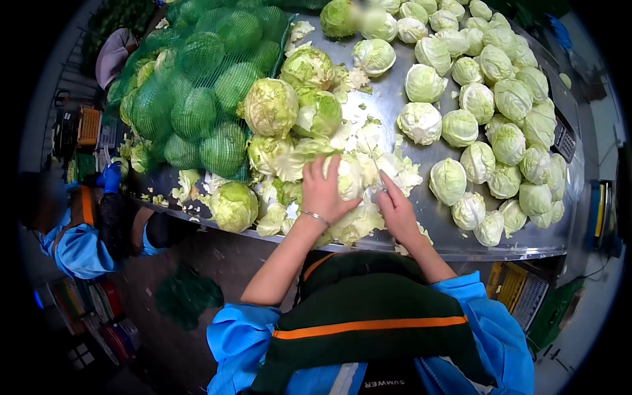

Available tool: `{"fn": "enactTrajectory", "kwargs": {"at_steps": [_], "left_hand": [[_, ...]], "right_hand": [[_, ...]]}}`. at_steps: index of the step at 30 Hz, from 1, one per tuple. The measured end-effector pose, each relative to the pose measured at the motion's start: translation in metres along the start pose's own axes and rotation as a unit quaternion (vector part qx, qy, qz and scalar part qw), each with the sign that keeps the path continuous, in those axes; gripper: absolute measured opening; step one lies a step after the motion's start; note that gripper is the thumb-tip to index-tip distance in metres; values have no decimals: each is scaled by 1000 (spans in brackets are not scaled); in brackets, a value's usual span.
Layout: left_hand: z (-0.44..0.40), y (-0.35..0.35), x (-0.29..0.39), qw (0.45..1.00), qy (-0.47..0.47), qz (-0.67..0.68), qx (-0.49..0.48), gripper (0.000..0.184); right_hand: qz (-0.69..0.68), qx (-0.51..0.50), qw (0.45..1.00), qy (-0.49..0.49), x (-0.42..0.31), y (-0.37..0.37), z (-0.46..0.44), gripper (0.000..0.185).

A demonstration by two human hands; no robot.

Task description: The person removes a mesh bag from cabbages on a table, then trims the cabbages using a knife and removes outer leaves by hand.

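With the green mesh sack [197, 99] as the landmark, the cabbage being handled [349, 176] lies to its right, toward the near edge of the metal table [447, 230]. The person's left hand [327, 194] holds this head, thumb and fingers spread wide over its side. The right hand [398, 214] is closed narrowly around a thin knife [378, 172], its blade close to the head. Loose leaves [355, 227] lie beneath and around both hands. Leafier heads [270, 107] crowd the sack's right side; paler heads [476, 102] spread well to its right. A co-worker's blue-gloved hand [110, 178] is left of the sack.
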State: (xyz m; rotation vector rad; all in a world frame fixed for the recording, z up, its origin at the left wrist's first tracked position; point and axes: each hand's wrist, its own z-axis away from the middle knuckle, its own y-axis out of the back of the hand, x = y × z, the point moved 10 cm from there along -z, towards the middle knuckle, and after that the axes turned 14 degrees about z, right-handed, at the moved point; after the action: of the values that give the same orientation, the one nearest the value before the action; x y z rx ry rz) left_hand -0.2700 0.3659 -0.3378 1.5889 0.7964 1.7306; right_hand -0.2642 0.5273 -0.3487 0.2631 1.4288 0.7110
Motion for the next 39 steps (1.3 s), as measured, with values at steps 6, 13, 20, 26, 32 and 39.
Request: {"fn": "enactTrajectory", "kwargs": {"at_steps": [6, 13, 20, 26, 32, 39], "left_hand": [[40, 27, -21, 982, 14, 177, 64, 96], [47, 11, -27, 977, 26, 193, 89, 95], [59, 9, -7, 983, -39, 166, 67, 94], [73, 32, -12, 967, -122, 191, 112, 96], [94, 9, -41, 955, -137, 199, 173, 91], [57, 15, -70, 932, 237, 262, 78, 72]], "right_hand": [[120, -66, 983, 121, -43, 0, 16, 39], [242, -126, 954, 125, -37, -28, 0, 36], [92, -150, 984, 9, -16, -19, -39, 55], [-22, -50, 996, -64, 10, -33, -60, 34], [-141, 10, 975, -172, 0, -21, -79, 28], [-45, -130, 985, -102, 1, -54, -25, 49]]}}
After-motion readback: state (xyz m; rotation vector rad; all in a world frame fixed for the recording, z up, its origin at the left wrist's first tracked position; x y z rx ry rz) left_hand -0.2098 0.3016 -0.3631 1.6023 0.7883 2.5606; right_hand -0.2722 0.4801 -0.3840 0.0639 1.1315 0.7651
